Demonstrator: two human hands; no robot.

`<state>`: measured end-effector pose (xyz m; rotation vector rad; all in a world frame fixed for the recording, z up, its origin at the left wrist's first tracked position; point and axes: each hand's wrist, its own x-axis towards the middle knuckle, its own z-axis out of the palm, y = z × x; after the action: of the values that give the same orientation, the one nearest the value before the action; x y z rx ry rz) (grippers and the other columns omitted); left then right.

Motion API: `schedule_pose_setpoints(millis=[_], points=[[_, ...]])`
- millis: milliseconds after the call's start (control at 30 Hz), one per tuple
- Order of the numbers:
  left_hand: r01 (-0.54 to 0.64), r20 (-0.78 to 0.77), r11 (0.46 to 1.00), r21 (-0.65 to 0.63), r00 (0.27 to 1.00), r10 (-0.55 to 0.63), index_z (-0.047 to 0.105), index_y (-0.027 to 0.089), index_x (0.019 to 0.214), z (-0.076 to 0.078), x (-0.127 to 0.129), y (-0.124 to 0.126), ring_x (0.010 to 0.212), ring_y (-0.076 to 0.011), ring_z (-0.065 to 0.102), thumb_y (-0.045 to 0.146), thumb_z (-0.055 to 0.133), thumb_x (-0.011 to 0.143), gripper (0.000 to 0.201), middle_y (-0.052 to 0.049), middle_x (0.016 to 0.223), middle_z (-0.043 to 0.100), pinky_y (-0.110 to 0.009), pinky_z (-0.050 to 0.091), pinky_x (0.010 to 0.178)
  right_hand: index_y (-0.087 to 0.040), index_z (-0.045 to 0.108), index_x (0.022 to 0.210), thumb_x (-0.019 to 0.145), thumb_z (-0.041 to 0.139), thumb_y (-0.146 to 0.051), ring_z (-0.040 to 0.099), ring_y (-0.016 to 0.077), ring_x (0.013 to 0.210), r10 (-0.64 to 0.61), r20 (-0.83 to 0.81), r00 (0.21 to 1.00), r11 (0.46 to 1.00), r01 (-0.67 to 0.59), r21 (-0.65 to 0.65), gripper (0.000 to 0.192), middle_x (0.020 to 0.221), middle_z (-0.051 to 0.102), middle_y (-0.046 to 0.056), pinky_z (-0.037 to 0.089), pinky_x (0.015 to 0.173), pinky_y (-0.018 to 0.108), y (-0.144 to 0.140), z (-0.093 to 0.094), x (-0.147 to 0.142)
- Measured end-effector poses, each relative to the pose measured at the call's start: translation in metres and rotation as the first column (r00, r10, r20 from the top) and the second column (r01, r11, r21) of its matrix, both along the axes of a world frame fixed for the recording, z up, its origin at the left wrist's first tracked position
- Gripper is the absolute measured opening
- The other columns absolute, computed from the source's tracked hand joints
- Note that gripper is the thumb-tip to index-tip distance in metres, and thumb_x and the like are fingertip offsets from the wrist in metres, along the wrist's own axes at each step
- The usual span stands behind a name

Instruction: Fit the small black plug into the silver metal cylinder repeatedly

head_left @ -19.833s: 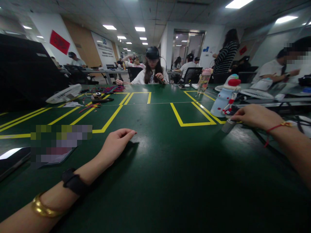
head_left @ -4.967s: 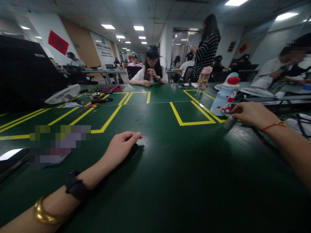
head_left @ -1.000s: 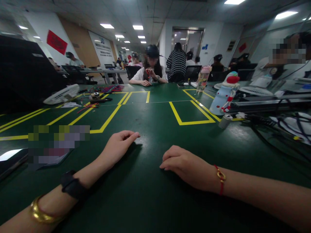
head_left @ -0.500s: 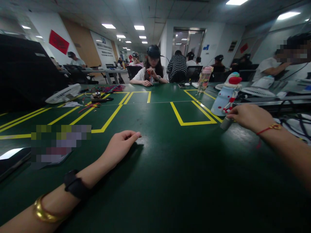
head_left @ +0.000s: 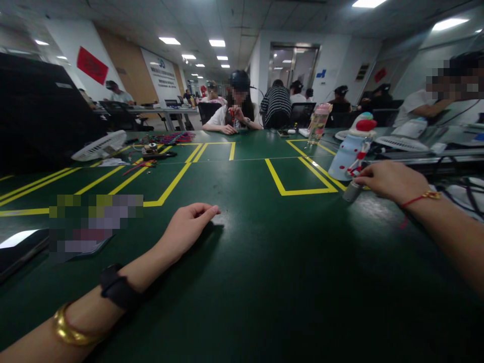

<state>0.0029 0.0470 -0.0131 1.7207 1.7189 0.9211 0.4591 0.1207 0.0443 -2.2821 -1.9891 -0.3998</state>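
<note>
My right hand [head_left: 393, 180] pinches a small grey metallic cylinder [head_left: 352, 192] by its upper end, between thumb and fingers. The cylinder leans a little and is close to the green tabletop [head_left: 264, 272]; whether it touches is not clear. Just behind it stands a light blue bottle [head_left: 345, 155] with a red and white top. My left hand [head_left: 191, 224] rests on the table left of the middle, fingers curled and thumb pressed against them. Anything inside that grip is hidden from view.
Yellow tape lines [head_left: 308, 192] mark the table. At left lie a phone [head_left: 22, 252] and a blurred-out flat item [head_left: 94, 227]; behind them are wires [head_left: 174, 138] and a white fan [head_left: 100, 146]. A clear bottle [head_left: 318, 126] and cables [head_left: 467, 189] are at right. A person [head_left: 238, 106] sits opposite.
</note>
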Motion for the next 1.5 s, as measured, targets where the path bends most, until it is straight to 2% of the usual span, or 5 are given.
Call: schedule_pose_setpoints(millis=[267,900,1000,1233,1500], points=[[0.025,-0.012,0.999,-0.028,1.000,-0.025,0.068,0.023,0.091,-0.001,-0.001,0.000,0.076,-0.0196,0.058,0.056,0.049,0.077,0.040,-0.002,0.082,0.067,-0.029,0.039,0.066,-0.021,0.068,0.086,0.075,0.051,-0.052,0.054,0.0219,0.076,-0.099,-0.011,0.995,0.992,0.098,-0.086,0.037,0.083,0.061,0.010,0.036,0.065,0.032,0.000,0.005,-0.004],[0.016,0.002,1.000,-0.002,1.000,-0.016,0.069,0.023,0.089,0.001,0.001,-0.001,0.081,-0.0209,0.060,0.055,0.051,0.076,0.039,-0.003,0.086,0.069,-0.030,0.040,0.069,-0.014,0.053,0.081,0.065,0.065,-0.045,0.050,0.0142,0.072,0.171,-0.132,0.976,0.981,-0.181,-0.073,0.037,0.086,0.060,0.011,0.035,0.064,0.026,-0.006,0.001,-0.030],[0.024,-0.005,1.000,-0.010,1.000,-0.024,0.069,0.023,0.090,0.001,0.001,-0.001,0.080,-0.0210,0.060,0.056,0.051,0.076,0.040,-0.003,0.086,0.069,-0.030,0.039,0.067,-0.014,0.053,0.092,0.070,0.062,-0.040,0.054,0.0126,0.075,0.400,-0.348,0.848,0.913,-0.402,0.071,0.035,0.092,0.060,0.008,0.041,0.067,0.024,-0.029,-0.001,-0.075],[0.030,-0.006,1.000,-0.008,1.000,-0.030,0.068,0.023,0.089,0.000,0.000,-0.001,0.079,-0.0211,0.060,0.057,0.050,0.077,0.040,-0.002,0.082,0.068,-0.029,0.040,0.067,-0.019,0.054,0.101,0.077,0.058,-0.025,0.056,0.0116,0.093,0.720,-0.651,0.241,0.517,-0.812,0.271,0.026,0.105,0.058,0.005,0.047,0.083,0.026,-0.101,-0.033,-0.183],[0.258,-0.082,0.956,0.141,0.965,-0.248,0.066,0.024,0.098,0.021,0.031,-0.025,0.082,-0.0191,0.056,0.047,0.049,0.082,0.033,-0.004,0.097,0.063,-0.029,0.043,0.068,-0.020,0.037,0.120,0.072,0.064,-0.026,0.057,0.0124,0.095,0.565,-0.806,0.173,0.596,-0.762,0.254,0.055,0.107,0.058,0.006,0.047,0.085,0.029,-0.110,-0.058,-0.192]])
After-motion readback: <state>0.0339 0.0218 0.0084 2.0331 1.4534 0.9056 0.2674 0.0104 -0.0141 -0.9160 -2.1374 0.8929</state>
